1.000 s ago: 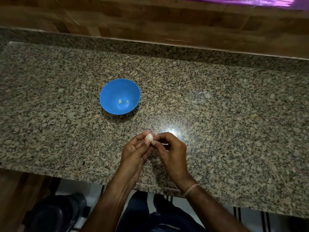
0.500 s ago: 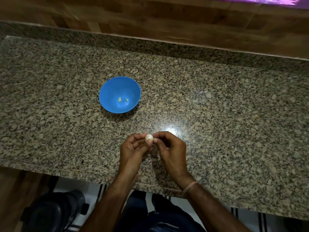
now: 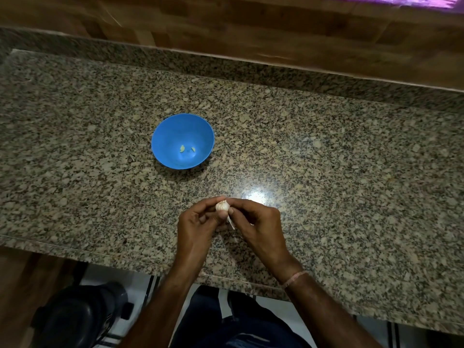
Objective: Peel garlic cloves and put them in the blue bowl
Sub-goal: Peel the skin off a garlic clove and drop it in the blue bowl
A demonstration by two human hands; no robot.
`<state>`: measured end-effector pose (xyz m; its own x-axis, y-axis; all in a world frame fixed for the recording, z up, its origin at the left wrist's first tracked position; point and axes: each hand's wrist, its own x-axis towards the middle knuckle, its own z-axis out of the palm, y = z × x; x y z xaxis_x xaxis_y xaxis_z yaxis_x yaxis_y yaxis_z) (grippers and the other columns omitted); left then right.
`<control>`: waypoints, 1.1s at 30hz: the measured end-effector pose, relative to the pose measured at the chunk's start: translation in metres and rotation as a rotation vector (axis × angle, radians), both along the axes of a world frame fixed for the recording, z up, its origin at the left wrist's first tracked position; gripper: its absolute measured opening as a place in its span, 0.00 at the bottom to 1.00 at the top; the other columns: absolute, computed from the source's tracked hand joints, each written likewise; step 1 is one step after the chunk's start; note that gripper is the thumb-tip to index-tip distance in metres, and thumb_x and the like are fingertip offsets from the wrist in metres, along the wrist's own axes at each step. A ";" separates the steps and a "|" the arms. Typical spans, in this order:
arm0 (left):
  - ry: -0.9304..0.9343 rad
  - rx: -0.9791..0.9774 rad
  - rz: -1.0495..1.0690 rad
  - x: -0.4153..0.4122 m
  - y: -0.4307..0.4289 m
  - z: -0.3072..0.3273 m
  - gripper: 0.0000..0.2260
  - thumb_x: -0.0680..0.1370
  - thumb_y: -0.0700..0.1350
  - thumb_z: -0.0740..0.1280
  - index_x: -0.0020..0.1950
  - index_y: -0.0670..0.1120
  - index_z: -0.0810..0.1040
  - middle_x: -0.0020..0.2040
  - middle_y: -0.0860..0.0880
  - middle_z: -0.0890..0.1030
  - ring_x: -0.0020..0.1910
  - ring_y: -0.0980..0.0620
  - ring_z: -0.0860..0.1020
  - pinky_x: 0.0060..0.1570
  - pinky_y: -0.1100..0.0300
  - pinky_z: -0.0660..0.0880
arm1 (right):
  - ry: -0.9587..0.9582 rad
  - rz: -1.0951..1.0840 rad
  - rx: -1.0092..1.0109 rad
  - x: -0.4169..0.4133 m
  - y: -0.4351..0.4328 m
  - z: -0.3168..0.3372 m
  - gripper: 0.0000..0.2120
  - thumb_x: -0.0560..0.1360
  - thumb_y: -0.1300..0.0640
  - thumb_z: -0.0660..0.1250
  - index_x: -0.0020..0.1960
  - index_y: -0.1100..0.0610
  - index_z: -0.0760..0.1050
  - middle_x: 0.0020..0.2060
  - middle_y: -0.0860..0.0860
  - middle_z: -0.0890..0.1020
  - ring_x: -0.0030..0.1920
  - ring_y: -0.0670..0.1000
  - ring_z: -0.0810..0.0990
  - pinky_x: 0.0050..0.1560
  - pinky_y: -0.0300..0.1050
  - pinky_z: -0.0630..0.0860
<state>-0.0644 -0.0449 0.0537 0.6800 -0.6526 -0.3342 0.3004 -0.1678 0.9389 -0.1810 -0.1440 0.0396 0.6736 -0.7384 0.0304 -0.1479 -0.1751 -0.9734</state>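
GRIP — left hand (image 3: 195, 229) and right hand (image 3: 261, 227) fingers (image 3: 238, 202) are pinching garlic clove (image 3: 222, 205) | RISK — hard skin pull is threatening to flick it off worktop (image 3: 351, 172)

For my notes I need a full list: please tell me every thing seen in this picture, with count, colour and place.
bowl: one, blue, on the counter, beyond the hands.
peeled cloves: two, pale yellow, inside the bowl.
garlic: one, white, between both hands, skin strip hanging below.
counter: one, speckled grey granite, across the view.
wall: one, brown wood, behind the counter.
wristband: one, pink, right wrist.
left hand: one, holds the garlic.
right hand: one, pinches the garlic.
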 end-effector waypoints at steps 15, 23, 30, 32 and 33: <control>-0.040 0.023 -0.015 0.002 -0.001 -0.006 0.12 0.78 0.33 0.72 0.61 0.40 0.84 0.54 0.49 0.88 0.55 0.51 0.86 0.52 0.59 0.83 | 0.019 0.044 -0.040 -0.001 -0.002 -0.004 0.13 0.81 0.59 0.71 0.66 0.56 0.83 0.55 0.48 0.87 0.53 0.43 0.86 0.53 0.48 0.84; -0.009 0.034 -0.053 0.001 -0.003 -0.005 0.10 0.77 0.37 0.73 0.58 0.44 0.85 0.52 0.50 0.88 0.54 0.50 0.86 0.52 0.58 0.83 | 0.061 0.110 -0.162 -0.006 -0.010 -0.010 0.15 0.82 0.57 0.70 0.68 0.54 0.81 0.54 0.49 0.87 0.51 0.43 0.86 0.50 0.48 0.84; 0.009 0.071 -0.066 0.004 -0.004 -0.007 0.11 0.77 0.37 0.73 0.59 0.44 0.85 0.52 0.48 0.88 0.53 0.49 0.86 0.51 0.58 0.84 | 0.050 0.101 -0.045 -0.008 -0.014 -0.009 0.13 0.82 0.56 0.71 0.65 0.53 0.83 0.49 0.48 0.89 0.46 0.49 0.88 0.46 0.54 0.84; 0.004 0.081 -0.077 0.004 -0.004 -0.007 0.11 0.77 0.37 0.73 0.59 0.44 0.85 0.52 0.49 0.88 0.53 0.50 0.86 0.49 0.59 0.83 | 0.061 0.111 -0.034 -0.008 -0.016 -0.009 0.12 0.81 0.55 0.71 0.65 0.52 0.83 0.49 0.48 0.89 0.46 0.49 0.88 0.46 0.55 0.84; -0.002 0.084 -0.086 0.004 -0.005 -0.007 0.11 0.77 0.37 0.73 0.59 0.44 0.85 0.52 0.49 0.88 0.53 0.50 0.86 0.49 0.59 0.83 | 0.068 0.122 -0.047 -0.009 -0.016 -0.009 0.12 0.81 0.56 0.71 0.65 0.52 0.83 0.49 0.48 0.89 0.46 0.48 0.88 0.46 0.54 0.84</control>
<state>-0.0607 -0.0496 0.0465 0.6233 -0.6785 -0.3887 0.2797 -0.2707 0.9211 -0.1898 -0.1603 0.0306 0.7602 -0.6495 0.0139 -0.1883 -0.2408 -0.9521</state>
